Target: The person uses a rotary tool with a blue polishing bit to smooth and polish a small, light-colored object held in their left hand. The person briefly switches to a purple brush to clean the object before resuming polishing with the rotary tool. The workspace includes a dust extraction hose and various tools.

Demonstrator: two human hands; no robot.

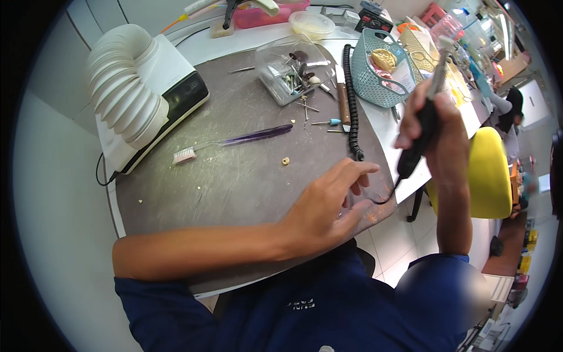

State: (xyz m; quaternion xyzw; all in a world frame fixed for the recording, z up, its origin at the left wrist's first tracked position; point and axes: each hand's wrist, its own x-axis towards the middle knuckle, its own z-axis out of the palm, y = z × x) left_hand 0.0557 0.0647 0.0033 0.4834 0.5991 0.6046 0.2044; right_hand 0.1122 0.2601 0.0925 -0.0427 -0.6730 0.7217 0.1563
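My right hand (pixel 437 132) is raised past the table's right edge, its fingers wrapped round a rotary handpiece (pixel 423 135) with a black body and a metal nose pointing up and away. A black cord leaves its lower end toward the table. Over the right front corner of the grey mat (pixel 234 193), my left hand (pixel 328 205) has its fingers bent and apart, with nothing visible in them. A small yellowish ring-like piece (pixel 285 161) lies on the mat beyond it. Farther left rests a toothbrush (pixel 258 135) with a purple handle.
A white extractor with a ribbed hose (pixel 126 82) stands at the left. Toward the back, a clear box (pixel 281 82) holds several burs, with loose burs beside it. A wood-handled knife (pixel 343 100), coiled black cord (pixel 353 105) and teal basket (pixel 378 70) lie at the right.
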